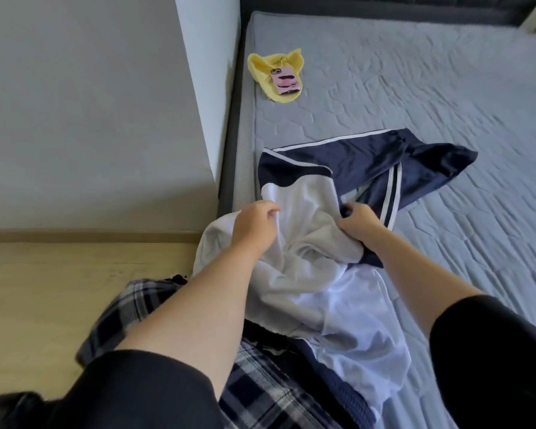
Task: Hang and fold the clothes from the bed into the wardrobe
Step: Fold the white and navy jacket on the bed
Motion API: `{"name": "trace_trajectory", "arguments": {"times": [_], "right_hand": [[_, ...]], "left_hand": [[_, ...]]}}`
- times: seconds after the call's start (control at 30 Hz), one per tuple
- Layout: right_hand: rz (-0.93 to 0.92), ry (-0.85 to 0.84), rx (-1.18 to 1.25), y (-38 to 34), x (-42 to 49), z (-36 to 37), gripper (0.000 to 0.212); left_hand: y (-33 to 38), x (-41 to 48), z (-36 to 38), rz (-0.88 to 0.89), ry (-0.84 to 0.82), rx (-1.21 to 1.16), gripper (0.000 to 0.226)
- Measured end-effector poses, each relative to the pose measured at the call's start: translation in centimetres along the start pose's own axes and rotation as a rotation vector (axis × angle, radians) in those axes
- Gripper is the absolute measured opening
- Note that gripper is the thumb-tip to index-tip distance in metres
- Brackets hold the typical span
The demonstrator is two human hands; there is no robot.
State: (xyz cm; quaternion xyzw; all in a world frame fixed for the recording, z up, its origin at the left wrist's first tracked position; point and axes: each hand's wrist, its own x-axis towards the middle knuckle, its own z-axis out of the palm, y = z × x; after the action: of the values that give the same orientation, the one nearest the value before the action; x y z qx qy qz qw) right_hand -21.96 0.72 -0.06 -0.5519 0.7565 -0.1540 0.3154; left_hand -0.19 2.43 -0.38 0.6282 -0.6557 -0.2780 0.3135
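A navy garment with white stripes and a white lining (347, 168) lies crumpled at the near left edge of the grey mattress (446, 88). My left hand (254, 227) holds the white lining with curled fingers. My right hand (358, 222) grips the garment where the navy fabric meets the white. More of the white lining trails toward me over the bed's edge. A yellow cloth (271, 69) lies farther up the bed near its left edge.
A phone in a pink case (284, 81) rests on the yellow cloth. A grey wall corner (198, 88) stands left of the bed, above a pale wooden floor (59, 289). I wear plaid trousers (136, 305) close to the bed frame.
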Motion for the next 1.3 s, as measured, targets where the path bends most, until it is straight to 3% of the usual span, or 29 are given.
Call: {"name": "trace_trajectory", "arguments": {"times": [0.03,0.13,0.27,0.33,0.43,0.47,0.53,0.63,0.7,0.73,0.8,0.87,0.9,1.0,1.07,1.17,1.3], "right_hand": [[-0.118,-0.077,-0.033,-0.8,-0.8,0.2,0.009],[-0.380,-0.362,-0.200,-3.1,-3.8,1.7,0.005],[-0.475,-0.570,-0.295,-4.8,-5.1,2.7,0.015],[-0.408,-0.426,-0.156,-4.9,-4.3,2.3,0.024],[-0.371,0.034,-0.184,-3.8,-2.6,1.7,0.036],[-0.372,0.034,-0.264,-3.4,-2.2,1.7,0.041],[-0.318,-0.177,-0.360,-2.9,-2.0,1.6,0.033],[-0.219,-0.461,-0.394,-2.3,-2.3,1.3,0.014],[-0.197,-0.532,-0.414,-2.7,-2.4,0.5,0.019],[-0.194,-0.516,-0.406,-3.2,-2.3,0.2,0.026],[-0.254,-0.302,-0.279,-4.3,-1.9,-0.2,0.040],[-0.407,-0.070,-0.063,-5.9,-1.6,-0.5,0.055],[-0.495,-0.038,-0.008,-6.6,-1.5,-0.6,0.063],[-0.731,-0.165,-0.115,-9.2,-1.5,-0.4,0.076],[-0.835,-0.209,-0.238,-10.7,-1.6,-0.1,0.064],[-0.866,-0.209,-0.349,-12.5,-1.7,-0.4,0.046],[-0.864,-0.299,-0.496,-13.5,-2.2,-1.2,0.055]], "left_hand": [[0.3,0.2,-0.1,-0.072,-0.004,-0.072,0.031],[0.9,0.8,-0.4,-0.295,-0.082,-0.331,0.031],[0.4,0.7,-0.4,-0.312,-0.188,-0.178,0.034],[0.0,0.9,-0.5,-0.399,-0.106,-0.143,0.032],[-0.6,1.6,-1.0,-0.674,-0.038,-0.555,0.035],[-0.7,1.7,-1.1,-0.743,-0.047,-0.730,0.035],[-0.8,2.0,-1.2,-0.820,-0.046,-0.979,0.025],[-1.2,2.4,-1.0,-0.856,-0.011,-1.067,0.016],[-1.5,2.5,-0.9,-0.865,-0.007,-1.084,0.025],[-1.5,2.4,-0.9,-0.862,-0.012,-1.081,0.030],[-1.4,2.4,-0.9,-0.829,-0.049,-1.067,0.038],[-1.0,2.3,-0.8,-0.794,-0.095,-1.074,0.042],[-0.8,2.3,-0.9,-0.778,-0.115,-1.094,0.042],[-0.3,1.9,-1.2,-0.718,-0.207,-1.200,0.041],[-0.3,1.8,-1.6,-0.696,-0.238,-1.296,0.039],[-0.6,1.6,-2.4,-0.673,-0.269,-1.462,0.048],[-0.9,0.8,-3.6,-0.694,-0.273,-1.588,0.050]]}}
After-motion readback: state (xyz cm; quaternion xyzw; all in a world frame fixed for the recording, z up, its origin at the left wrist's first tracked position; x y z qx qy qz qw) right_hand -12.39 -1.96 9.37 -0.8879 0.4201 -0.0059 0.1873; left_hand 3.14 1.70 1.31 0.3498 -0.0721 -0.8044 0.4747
